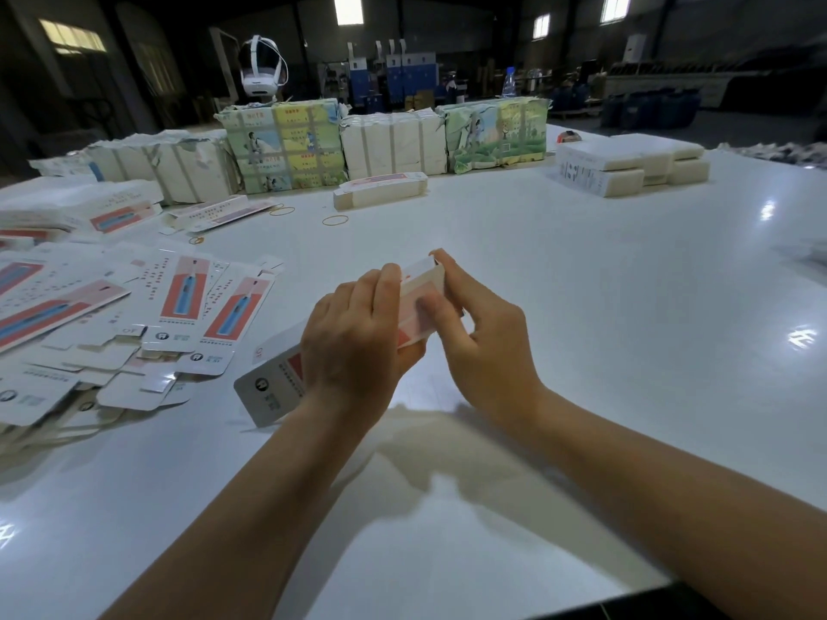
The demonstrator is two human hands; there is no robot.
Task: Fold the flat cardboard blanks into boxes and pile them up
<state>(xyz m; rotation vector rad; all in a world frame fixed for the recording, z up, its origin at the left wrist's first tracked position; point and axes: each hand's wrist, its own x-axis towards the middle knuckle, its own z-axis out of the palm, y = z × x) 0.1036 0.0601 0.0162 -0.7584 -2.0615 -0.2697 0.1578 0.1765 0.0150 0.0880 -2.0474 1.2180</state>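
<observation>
hands met above the white table [581,270]: left hand [353,333] and right hand [479,333] both gripped one half-folded cardboard blank [420,302], fingers curled.

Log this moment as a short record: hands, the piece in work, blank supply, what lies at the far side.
left hand: grips the box from the left
right hand: fingers curled on the box's right side
box: partly folded, held above the table
loose blanks: spread flat, left of the hands
wrapped bundles: row at the far edge
rubber band: on the table, before the bundles
</observation>
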